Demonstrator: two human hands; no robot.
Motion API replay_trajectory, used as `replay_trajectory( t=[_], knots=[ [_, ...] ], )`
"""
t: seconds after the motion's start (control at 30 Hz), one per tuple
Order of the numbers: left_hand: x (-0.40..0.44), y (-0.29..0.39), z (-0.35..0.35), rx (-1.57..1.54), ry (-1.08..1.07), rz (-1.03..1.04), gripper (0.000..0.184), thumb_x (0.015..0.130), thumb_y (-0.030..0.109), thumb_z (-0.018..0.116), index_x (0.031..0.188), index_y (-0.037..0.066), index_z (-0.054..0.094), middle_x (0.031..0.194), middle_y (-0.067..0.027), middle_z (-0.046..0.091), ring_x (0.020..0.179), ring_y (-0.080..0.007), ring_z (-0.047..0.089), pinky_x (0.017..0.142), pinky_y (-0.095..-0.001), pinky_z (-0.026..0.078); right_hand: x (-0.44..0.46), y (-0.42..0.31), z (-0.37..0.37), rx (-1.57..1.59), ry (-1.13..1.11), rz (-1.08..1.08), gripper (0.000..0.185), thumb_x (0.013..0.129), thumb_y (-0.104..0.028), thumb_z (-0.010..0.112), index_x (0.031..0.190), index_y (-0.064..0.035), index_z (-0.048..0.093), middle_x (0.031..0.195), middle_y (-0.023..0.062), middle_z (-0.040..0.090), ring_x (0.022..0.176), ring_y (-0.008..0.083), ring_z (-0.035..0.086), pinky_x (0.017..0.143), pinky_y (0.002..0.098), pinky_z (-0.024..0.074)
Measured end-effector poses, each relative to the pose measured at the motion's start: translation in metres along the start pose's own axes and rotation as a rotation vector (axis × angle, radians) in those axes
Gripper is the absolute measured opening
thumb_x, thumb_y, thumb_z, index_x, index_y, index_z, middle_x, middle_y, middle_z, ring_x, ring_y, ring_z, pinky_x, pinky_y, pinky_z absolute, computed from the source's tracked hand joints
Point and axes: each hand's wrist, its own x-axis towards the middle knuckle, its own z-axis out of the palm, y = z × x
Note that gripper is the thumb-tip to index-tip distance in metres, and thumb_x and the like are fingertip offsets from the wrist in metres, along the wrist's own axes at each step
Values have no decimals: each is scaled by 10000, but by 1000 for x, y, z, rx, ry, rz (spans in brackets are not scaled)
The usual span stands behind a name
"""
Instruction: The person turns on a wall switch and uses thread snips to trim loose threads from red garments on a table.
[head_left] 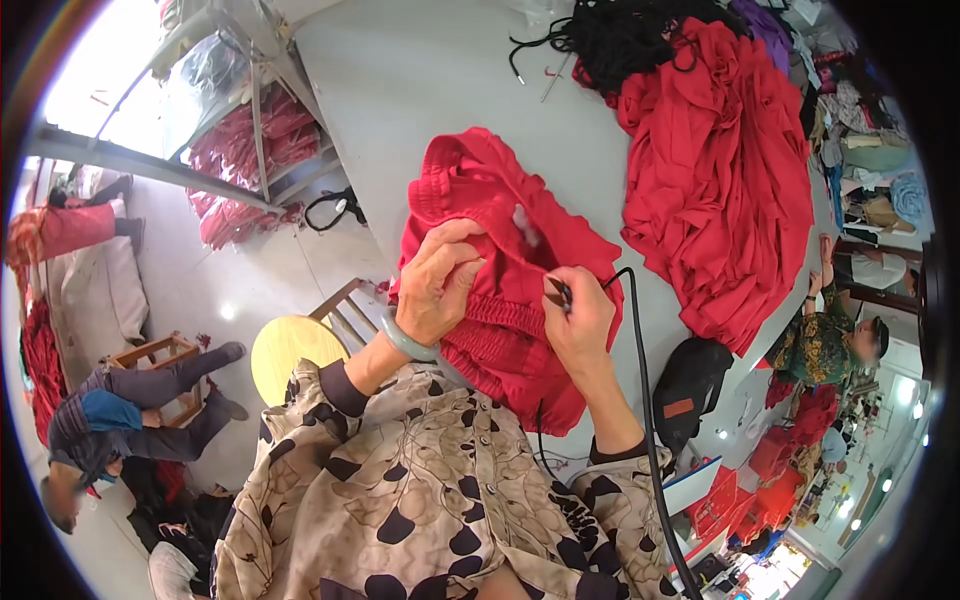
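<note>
A red garment (490,180) with gathered elastic bands lies across my lap and the table edge. My left hand (438,285), with a pale bangle at its wrist, pinches the cloth near the elastic edge. In my right hand (582,325) is a pair of small dark thread snips (560,292), mostly hidden by the fingers. Their tips point at a stretched edge of the red cloth. A small whitish patch (525,225) shows on the garment between the hands.
On the grey table (390,70) lie a large heap of red garments (720,180) and a bundle of black cords (620,40). A black bag (690,385) is at right. A round wooden stool (290,355) stands left. Other people sit or work on both sides.
</note>
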Motion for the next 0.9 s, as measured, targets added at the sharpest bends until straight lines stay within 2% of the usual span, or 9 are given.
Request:
replay_trajectory(
  t=[0.03,0.07,0.17,0.33,0.43,0.53,0.67,0.77,0.9],
  knots=[
    [9,4,-1,-6,-19,26,96,758,-59,607,829,-17,560,1049,-150,600,940,-277,592,776,-323,478,0,-11,-7,287,-5,164,44,828,-33,586,812,-35,546,685,0,518,596,72,469,570,217,377],
    [16,5,-1,-7,-24,32,96,758,-59,607,829,-17,560,1049,-150,600,940,-277,592,776,-323,478,5,-21,-18,287,3,164,44,828,-33,586,812,-35,546,685,0,518,596,72,469,570,217,377],
    [34,9,5,-144,-247,15,71,780,-42,587,838,-22,552,1036,-149,622,907,-253,619,759,-307,493,14,-17,-36,659,56,732,261,886,-172,530,684,-13,486,576,4,387,539,76,368,479,254,309],
    [25,-60,48,-142,-354,-53,51,791,-47,561,830,-49,527,1044,-156,613,877,-273,618,747,-317,501,2,73,16,153,57,665,346,891,-262,528,711,32,501,564,59,435,530,135,416,508,308,358],
    [20,-66,54,-127,-389,-93,51,802,-39,556,840,-48,523,1077,-162,597,894,-280,613,779,-318,493,-2,76,24,-8,84,607,340,878,-300,560,853,39,562,699,148,589,644,273,568,605,381,442],
    [26,-74,44,-162,-459,-141,50,815,-40,546,863,-44,532,1093,-166,590,949,-257,597,832,-318,468,2,52,17,-318,259,258,315,892,-282,544,957,26,545,783,146,588,676,204,535,615,334,442],
    [27,-78,39,-283,-489,-208,37,830,-30,545,861,-40,528,1118,-170,576,1006,-235,571,873,-324,441,12,0,-4,-290,163,196,350,930,-330,483,1021,6,522,818,107,584,693,160,522,602,306,440],
    [31,-70,33,-324,-544,-280,34,848,-18,542,869,-36,523,1153,-175,553,1043,-225,548,890,-326,428,20,-12,-2,717,-191,657,430,970,-391,387,962,-1,569,719,4,532,590,50,450,468,218,363],
    [31,-64,29,-392,-557,-305,41,863,-12,535,896,-29,517,1201,-167,526,1074,-221,529,914,-328,415,32,20,6,987,-225,957,508,963,-408,399,945,53,612,667,17,546,491,67,438,415,198,329]
  ],
)
